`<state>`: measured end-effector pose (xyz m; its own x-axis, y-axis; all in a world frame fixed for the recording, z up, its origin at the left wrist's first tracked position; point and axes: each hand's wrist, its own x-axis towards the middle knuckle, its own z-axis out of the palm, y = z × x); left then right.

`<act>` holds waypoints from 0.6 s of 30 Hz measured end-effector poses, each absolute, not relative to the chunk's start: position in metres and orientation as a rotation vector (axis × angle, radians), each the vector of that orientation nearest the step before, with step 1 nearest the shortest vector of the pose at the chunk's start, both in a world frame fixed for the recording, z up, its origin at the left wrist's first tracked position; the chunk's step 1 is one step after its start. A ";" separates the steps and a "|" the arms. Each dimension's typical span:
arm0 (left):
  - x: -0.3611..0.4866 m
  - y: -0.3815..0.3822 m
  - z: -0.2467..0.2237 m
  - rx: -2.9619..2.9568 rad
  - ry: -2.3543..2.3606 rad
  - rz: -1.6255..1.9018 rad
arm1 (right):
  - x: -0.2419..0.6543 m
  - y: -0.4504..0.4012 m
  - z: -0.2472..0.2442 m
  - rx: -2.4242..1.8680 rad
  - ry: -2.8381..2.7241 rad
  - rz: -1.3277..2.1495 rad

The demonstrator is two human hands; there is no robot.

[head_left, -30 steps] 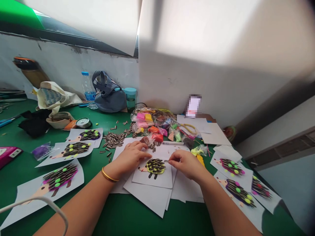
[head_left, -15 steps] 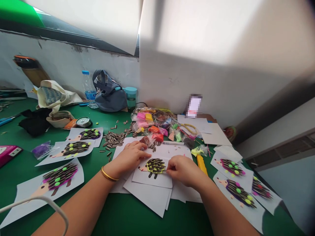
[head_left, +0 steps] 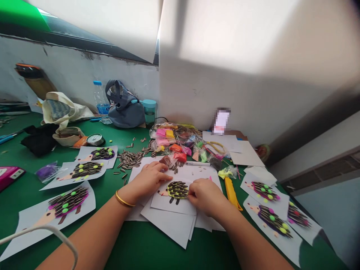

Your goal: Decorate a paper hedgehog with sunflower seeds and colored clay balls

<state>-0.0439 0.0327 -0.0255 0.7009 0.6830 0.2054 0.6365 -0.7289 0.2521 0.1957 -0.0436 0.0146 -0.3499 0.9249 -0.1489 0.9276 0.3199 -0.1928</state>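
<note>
A hedgehog picture (head_left: 177, 190) lies on a white sheet in front of me, its yellow-green clay body covered with striped sunflower seeds. My left hand (head_left: 150, 179) rests on the paper at the upper left of the hedgehog, fingers stretched out and the thumb reaching toward its back. At the hedgehog's right edge, my right hand (head_left: 204, 195) is closed in a pinch, pressing a sunflower seed against the clay; the fingers mostly hide it. More white paper sheets (head_left: 171, 225) are stacked beneath the picture.
Loose sunflower seeds (head_left: 131, 159) spread beyond my left hand. Bagged coloured clay (head_left: 177, 147) and scissors (head_left: 216, 146) lie behind the paper. A yellow cutter (head_left: 231, 191) is right of my right hand. Other hedgehog pictures (head_left: 67, 204) lie at both sides; a white cable (head_left: 53, 228) crosses lower left.
My right hand has shifted slightly left, in over the hedgehog's right edge, uncovering more of the yellow cutter. My left hand has stayed in place.
</note>
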 end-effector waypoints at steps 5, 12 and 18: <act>-0.044 0.032 -0.025 2.727 1.054 0.485 | 0.193 -0.043 0.012 1.768 2.554 -0.297; -0.044 0.033 -0.025 2.725 1.058 0.471 | 0.191 -0.042 0.010 1.745 2.548 -0.278; -0.044 0.032 -0.025 2.728 1.057 0.491 | 0.190 -0.042 0.011 1.755 2.543 -0.279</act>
<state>-0.0436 0.0317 -0.0248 0.6935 0.6793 0.2402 0.6217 -0.7326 0.2770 0.1897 -0.0415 0.0110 -0.3598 0.9234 -0.1337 0.9304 0.3443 -0.1254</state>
